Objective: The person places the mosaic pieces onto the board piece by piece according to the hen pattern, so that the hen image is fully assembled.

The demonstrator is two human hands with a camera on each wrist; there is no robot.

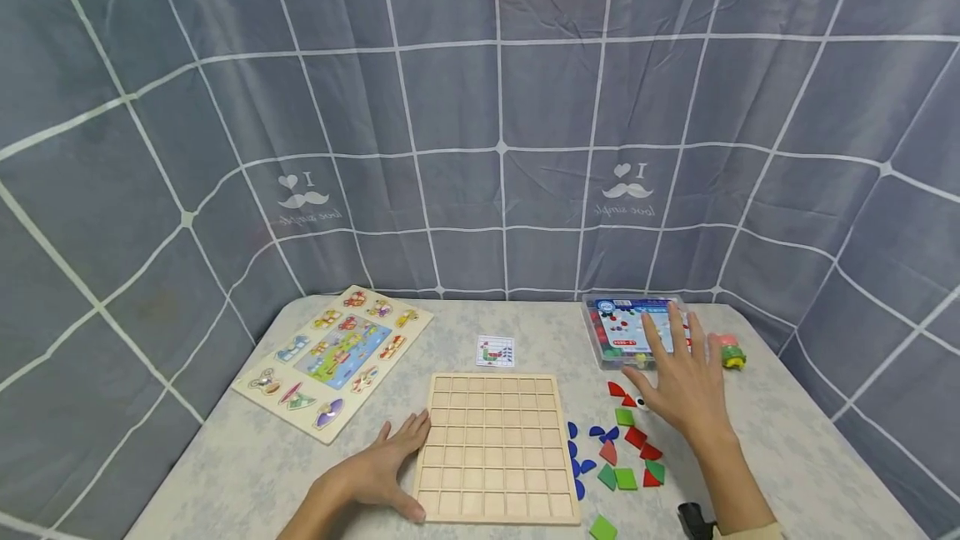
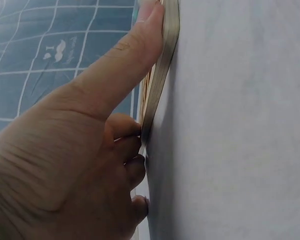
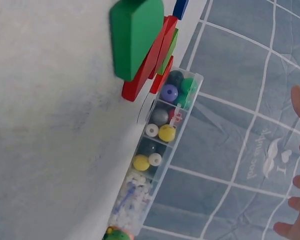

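Observation:
Against the left edge of a wooden grid board (image 1: 495, 448) rests my left hand (image 1: 378, 469), its fingertips near the middle of that side and the thumb at the near corner. The left wrist view shows the thumb (image 2: 117, 70) along the board's rim (image 2: 162, 75). My right hand (image 1: 682, 373) is raised with fingers spread and nothing in it, overlapping the clear bead box (image 1: 600, 340) in the head view. Nearer me lie red, green and blue flat pieces, such as a green square (image 1: 626, 479) and a dark green piece (image 3: 137, 40).
A wooden picture puzzle (image 1: 337, 365) lies at the left. Behind the grid board is a small pattern card (image 1: 496, 352). A green and pink toy (image 1: 732, 353) sits right of the box. Grey checked curtains (image 1: 450, 190) enclose the table's back and sides.

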